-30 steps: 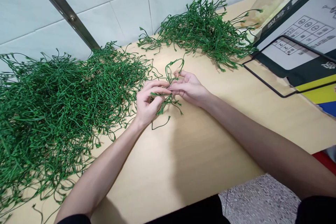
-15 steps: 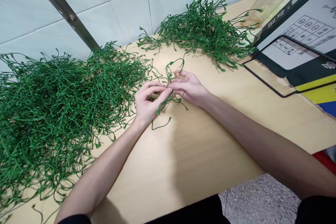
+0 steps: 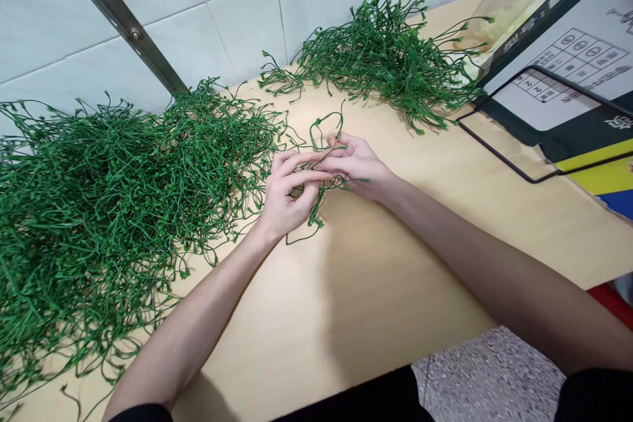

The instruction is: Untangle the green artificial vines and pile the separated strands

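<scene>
Several thin green stems [image 3: 316, 216] with small tufted ends, like artificial plant stems, are held between my two hands above the table. My right hand [image 3: 364, 166] pinches them, and a loop of stem rises above its fingertips. My left hand [image 3: 291, 192] meets it from the left, its fingers closed about the same stems and reaching to the right fingertips. The exact grip points are partly hidden by the fingers. Just below the left hand, a bent loose stem [image 3: 302, 239] lies on the table.
A large tangled heap of green stems [image 3: 123, 191] covers the left side of the wooden table [image 3: 405, 277]. A smaller pile of stems [image 3: 380, 56] lies at the back by the tiled wall [image 3: 242, 13]. On the right stand a printed box [image 3: 558, 86] and a black wire frame [image 3: 499, 159].
My left hand has shifted slightly right and its fingers now extend over the right fingertips. The held stems have turned, their lower ends hanging lower. My right hand has barely moved.
</scene>
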Demonstrator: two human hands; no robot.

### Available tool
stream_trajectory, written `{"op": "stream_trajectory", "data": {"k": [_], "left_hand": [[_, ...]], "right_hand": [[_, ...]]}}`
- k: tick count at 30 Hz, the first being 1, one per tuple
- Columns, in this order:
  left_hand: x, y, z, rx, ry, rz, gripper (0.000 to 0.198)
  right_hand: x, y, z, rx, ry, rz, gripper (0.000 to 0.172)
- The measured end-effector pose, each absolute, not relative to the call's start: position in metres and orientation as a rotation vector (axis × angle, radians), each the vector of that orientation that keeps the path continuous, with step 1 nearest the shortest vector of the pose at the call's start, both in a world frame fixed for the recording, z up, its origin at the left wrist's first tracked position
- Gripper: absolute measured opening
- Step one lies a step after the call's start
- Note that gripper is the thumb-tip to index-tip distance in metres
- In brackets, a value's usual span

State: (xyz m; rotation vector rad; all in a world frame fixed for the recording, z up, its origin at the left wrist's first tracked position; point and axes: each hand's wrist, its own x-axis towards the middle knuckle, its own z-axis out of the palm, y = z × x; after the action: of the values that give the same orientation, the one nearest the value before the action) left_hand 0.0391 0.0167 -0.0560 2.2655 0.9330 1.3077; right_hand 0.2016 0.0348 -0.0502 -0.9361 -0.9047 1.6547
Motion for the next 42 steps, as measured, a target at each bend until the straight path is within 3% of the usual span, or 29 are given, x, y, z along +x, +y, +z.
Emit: {"op": "stream_trajectory", "data": {"k": [13, 19, 26, 42], "left_hand": [[0.0383, 0.0161, -0.0569, 2.209, 1.024, 1.39, 0.019], [0.0388, 0.0157, -0.0591, 2.2, 1.065, 1.448, 0.029], [0.0396, 0.0145, -0.0551, 2.143, 1.023, 1.443, 0.017], [0.0357, 0.0161, -0.0627, 2.281, 1.124, 1.288, 0.043]], "right_hand": [[0.2035, 0.0376, -0.0577, -0.848, -0.882, 1.654, 0.056], [0.2051, 0.0381, -0.0562, -0.862, -0.876, 1.673, 0.059], [0.2037, 0.0372, -0.0554, -0.875, -0.867, 1.671, 0.062], [0.2039, 0.0389, -0.056, -0.861, -0.863, 1.659, 0.057]]}}
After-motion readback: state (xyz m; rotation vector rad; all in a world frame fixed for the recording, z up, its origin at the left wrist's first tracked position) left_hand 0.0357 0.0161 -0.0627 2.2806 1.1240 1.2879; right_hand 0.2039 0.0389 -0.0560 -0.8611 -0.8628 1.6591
